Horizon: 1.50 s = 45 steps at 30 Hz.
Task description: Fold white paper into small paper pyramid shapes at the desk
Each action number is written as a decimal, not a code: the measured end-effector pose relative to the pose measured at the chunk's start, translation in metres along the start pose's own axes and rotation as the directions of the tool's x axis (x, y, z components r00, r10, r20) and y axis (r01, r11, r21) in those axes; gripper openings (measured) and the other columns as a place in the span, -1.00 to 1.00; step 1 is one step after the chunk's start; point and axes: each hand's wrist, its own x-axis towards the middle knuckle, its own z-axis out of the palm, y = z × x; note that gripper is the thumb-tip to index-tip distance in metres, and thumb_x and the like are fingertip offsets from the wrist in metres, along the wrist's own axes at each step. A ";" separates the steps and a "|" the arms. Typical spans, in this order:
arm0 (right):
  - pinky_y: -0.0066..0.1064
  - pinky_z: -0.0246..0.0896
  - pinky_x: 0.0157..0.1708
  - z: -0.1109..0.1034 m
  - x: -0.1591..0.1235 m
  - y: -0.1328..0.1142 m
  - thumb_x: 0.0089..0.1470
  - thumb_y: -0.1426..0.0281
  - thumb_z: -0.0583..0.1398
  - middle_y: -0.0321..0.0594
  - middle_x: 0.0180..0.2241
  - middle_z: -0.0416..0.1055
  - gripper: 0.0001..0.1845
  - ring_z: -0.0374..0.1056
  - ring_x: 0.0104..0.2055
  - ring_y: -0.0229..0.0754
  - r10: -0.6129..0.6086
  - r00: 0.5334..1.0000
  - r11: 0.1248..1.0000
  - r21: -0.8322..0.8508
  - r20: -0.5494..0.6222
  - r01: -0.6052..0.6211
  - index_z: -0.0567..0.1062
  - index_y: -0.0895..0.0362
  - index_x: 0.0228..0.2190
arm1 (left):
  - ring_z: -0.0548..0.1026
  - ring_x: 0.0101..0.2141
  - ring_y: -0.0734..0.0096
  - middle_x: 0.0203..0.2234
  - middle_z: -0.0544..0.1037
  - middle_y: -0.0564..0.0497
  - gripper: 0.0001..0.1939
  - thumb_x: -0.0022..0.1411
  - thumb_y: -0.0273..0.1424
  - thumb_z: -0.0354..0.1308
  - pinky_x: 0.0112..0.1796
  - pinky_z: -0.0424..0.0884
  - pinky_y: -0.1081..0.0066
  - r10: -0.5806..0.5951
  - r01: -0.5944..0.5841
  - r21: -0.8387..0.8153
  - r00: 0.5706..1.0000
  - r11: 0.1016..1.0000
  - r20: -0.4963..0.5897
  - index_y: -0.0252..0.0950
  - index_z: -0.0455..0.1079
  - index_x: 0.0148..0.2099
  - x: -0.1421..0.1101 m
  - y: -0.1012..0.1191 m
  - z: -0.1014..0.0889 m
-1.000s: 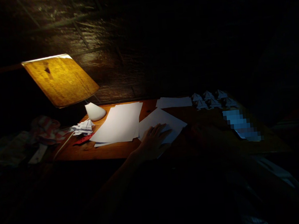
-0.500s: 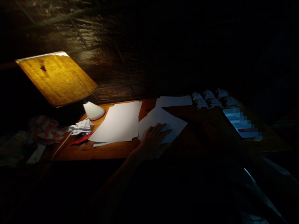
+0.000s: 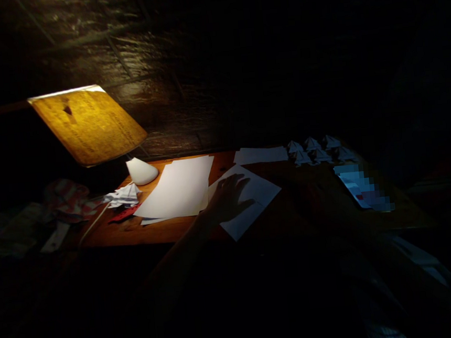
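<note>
My left hand (image 3: 228, 197) hovers over a white sheet of paper (image 3: 252, 203) lying near the front edge of the wooden table (image 3: 167, 229). Its fingers are spread and slightly curled, and it shows dark against the sheet. To its left lies a stack of white sheets (image 3: 178, 189). My right hand is lost in the dark at the right; I cannot make it out.
A lit yellow lamp shade (image 3: 87, 123) on a white base (image 3: 141, 171) stands at the back left. Crumpled paper (image 3: 123, 195) lies by it. Several small folded paper figures (image 3: 318, 150) sit at the back right, beside a glowing screen (image 3: 363, 188). Another sheet (image 3: 261, 155) lies behind.
My left hand has lifted off the sheet and moved a little back, away from me. The sheet's near corner now shows uncovered.
</note>
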 end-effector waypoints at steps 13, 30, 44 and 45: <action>-0.25 0.28 -0.26 -0.003 0.001 -0.003 0.42 0.17 -0.07 0.10 -0.14 0.57 -0.54 0.52 -0.20 0.05 0.135 0.990 0.991 0.007 0.035 -0.135 0.46 0.16 0.04 | 0.43 0.22 0.14 0.25 0.47 -0.01 -0.54 0.38 -0.12 0.23 0.21 0.32 0.08 0.045 -0.041 -0.122 0.999 0.992 0.030 -0.08 0.42 0.27 0.035 -0.020 0.016; -0.13 0.39 -0.09 0.006 -0.002 0.002 0.38 0.15 -0.06 0.03 -0.11 0.59 -0.51 0.52 -0.09 0.07 0.240 0.961 0.942 0.274 -0.141 -0.195 0.49 0.10 0.07 | 0.54 0.08 0.18 0.11 0.58 0.03 -0.61 0.31 -0.26 0.31 0.11 0.42 0.17 -0.067 0.059 -0.214 0.997 0.975 -0.031 -0.09 0.49 0.17 0.045 -0.016 0.017; -0.19 0.38 -0.08 -0.023 -0.014 -0.005 0.32 0.31 0.05 -0.03 0.02 0.57 -0.64 0.50 -0.02 0.05 -0.133 0.989 0.990 0.049 0.060 0.131 0.55 0.02 0.01 | 0.61 -0.24 0.21 -0.29 0.66 -0.06 -0.58 0.51 -0.18 -0.05 -0.19 0.42 0.34 -0.251 0.245 -0.210 0.968 0.946 0.000 -0.28 0.58 -0.17 0.074 -0.031 0.009; -0.21 0.38 -0.08 -0.024 -0.013 -0.007 0.32 0.32 0.05 -0.03 0.03 0.56 -0.65 0.50 -0.01 0.04 -0.147 0.987 0.989 0.042 0.072 0.144 0.55 0.03 0.01 | 0.61 -0.24 0.20 -0.29 0.66 -0.08 -0.56 0.51 -0.17 -0.05 -0.19 0.41 0.33 -0.254 0.249 -0.197 0.967 0.948 0.002 -0.28 0.58 -0.19 0.076 -0.031 0.009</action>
